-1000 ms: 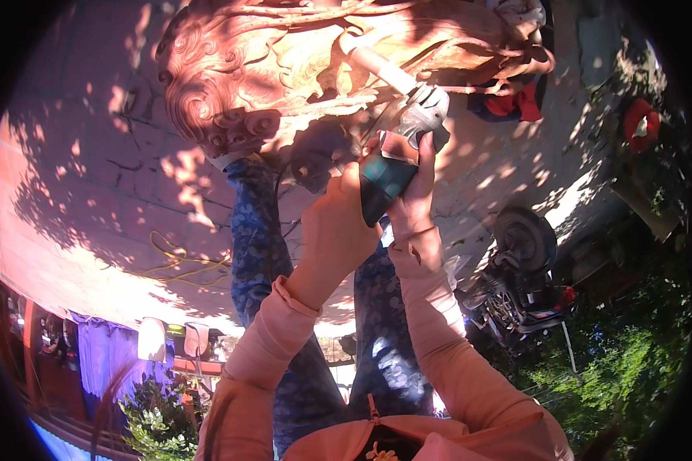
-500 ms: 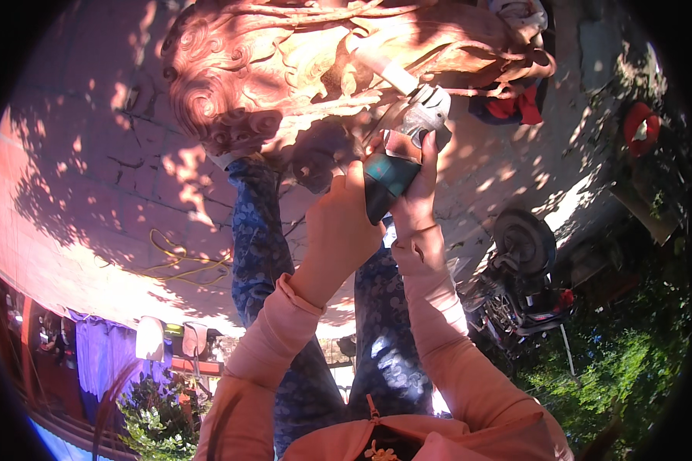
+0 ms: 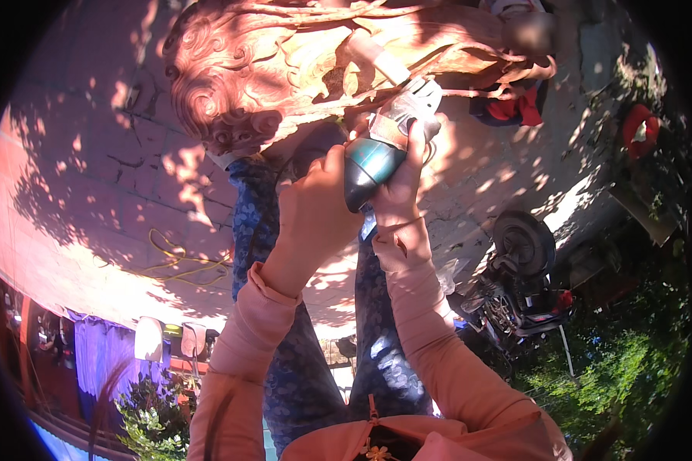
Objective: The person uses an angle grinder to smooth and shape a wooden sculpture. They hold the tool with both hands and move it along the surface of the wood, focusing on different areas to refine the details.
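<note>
My left hand (image 3: 311, 219) and my right hand (image 3: 402, 196) are closed from both sides around an angle grinder (image 3: 375, 163). The grinder has a teal and black body and a silver head. From that head a pale cylindrical attachment (image 3: 384, 61) reaches over a large reddish-brown wooden carving (image 3: 223, 92) full of scrolls and flowing ridges. Its tip lies against or just over the carved surface; I cannot tell which. Several fingers of my left hand are hidden behind the tool.
Cracked paving (image 3: 77, 177) dappled with sun surrounds the carving. A yellow cord (image 3: 181, 261) lies at left. Another person (image 3: 523, 9) is beyond the carving's right end, beside dark and red cloth (image 3: 523, 107). A motorcycle (image 3: 523, 288) stands at right, near a red object (image 3: 640, 131).
Both hands and the grinder have shifted a little left, and the attachment has moved slightly left and away from me over the carving. The person at the far right has shifted.
</note>
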Tool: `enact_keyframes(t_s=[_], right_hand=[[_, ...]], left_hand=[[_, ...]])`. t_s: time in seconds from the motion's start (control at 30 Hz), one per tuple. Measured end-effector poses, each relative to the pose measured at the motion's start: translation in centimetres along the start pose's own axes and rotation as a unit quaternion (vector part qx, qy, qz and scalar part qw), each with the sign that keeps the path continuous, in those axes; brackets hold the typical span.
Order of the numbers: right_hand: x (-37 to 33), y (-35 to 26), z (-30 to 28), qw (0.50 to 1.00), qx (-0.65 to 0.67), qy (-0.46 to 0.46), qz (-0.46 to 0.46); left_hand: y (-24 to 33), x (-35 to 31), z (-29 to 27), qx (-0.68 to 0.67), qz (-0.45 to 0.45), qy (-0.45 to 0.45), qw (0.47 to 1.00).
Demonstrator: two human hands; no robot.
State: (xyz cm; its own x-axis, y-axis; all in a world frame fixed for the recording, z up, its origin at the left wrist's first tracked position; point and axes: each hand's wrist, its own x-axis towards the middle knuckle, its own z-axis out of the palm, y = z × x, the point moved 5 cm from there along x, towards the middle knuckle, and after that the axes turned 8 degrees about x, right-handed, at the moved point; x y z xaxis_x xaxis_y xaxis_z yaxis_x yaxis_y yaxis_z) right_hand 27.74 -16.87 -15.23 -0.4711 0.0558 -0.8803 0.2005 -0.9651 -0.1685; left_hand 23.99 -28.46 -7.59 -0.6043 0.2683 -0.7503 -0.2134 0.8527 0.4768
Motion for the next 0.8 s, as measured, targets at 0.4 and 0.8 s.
enact_keyframes(t_s=[0.4,0.8], right_hand=[[-1.0,0.0,-0.3,0.996,-0.066,0.062,-0.008],[-1.5,-3.2,-3.1,0.999,-0.005,0.029,0.039]], left_hand=[[-0.1,-0.2,0.2,0.012,0.005,-0.008,1.0],[1.8,-1.4,4.2,-0.056,0.0,0.023,0.998]])
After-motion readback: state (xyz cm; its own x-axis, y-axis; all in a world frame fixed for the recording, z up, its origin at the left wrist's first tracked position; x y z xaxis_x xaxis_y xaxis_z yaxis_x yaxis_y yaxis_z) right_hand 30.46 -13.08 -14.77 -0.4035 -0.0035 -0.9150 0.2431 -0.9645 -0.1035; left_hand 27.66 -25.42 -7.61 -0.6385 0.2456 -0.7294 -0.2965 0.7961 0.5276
